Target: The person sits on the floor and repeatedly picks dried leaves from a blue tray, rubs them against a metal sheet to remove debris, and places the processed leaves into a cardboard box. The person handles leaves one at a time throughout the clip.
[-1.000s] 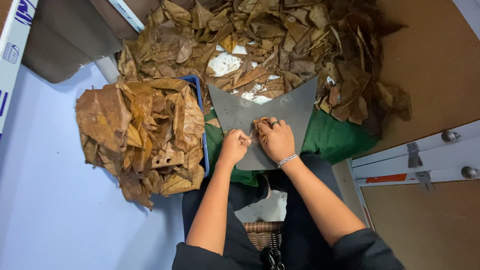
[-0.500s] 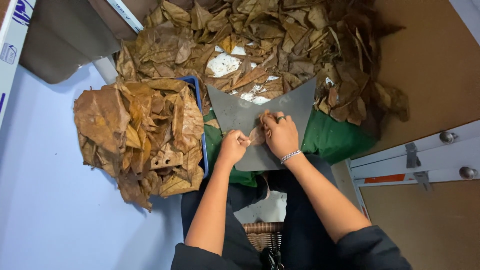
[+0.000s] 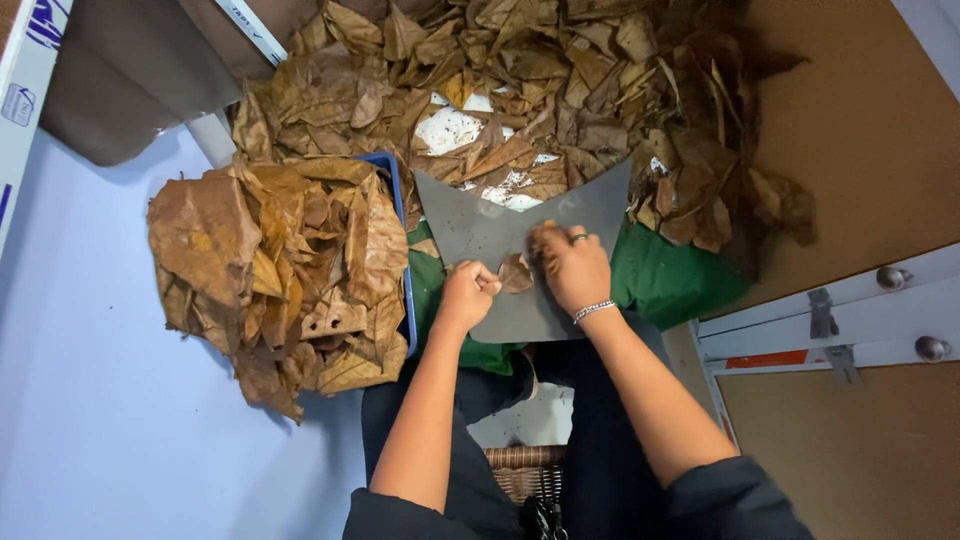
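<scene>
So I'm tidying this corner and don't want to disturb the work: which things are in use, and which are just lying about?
In use:
left hand and right hand, both on a leaf piece
grey board under it
green cloth beneath

Lying about:
blue tray heaped with leaves
loose leaf pile
wicker basket
cabinet knobs

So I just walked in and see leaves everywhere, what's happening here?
A seated person is working a small dried brown leaf piece on a grey board laid over a green cloth on their lap. The left hand pinches the leaf's edge; the right hand presses it flat. A blue tray heaped with dried leaves sits at the left, and a larger loose pile lies ahead.
</scene>
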